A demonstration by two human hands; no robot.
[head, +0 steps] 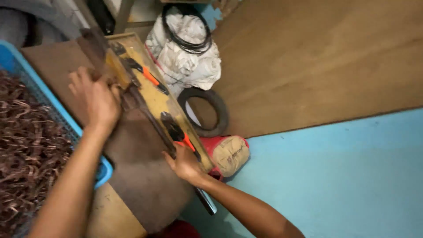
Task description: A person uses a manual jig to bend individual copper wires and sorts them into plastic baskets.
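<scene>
A wooden workbench (154,99) ran from eleven o'clock down toward six, its yellowish top scuffed and stained. Along it lay a wide brown leather strip (141,176), draped over the near edge at six o'clock. Two orange-handled pliers rested on the wood: one (147,76) up at eleven, the other (178,134) near the centre, toward the bench's three o'clock edge. A long dark metal bar (152,119) stretched between them, along the leather's edge. At nine o'clock a blue basket (26,79) sat beside the leather, heaped with brown curled strips (26,145). Both hands pressed down on the bench, the left (94,99) at ten, the right (185,163) near the middle.
</scene>
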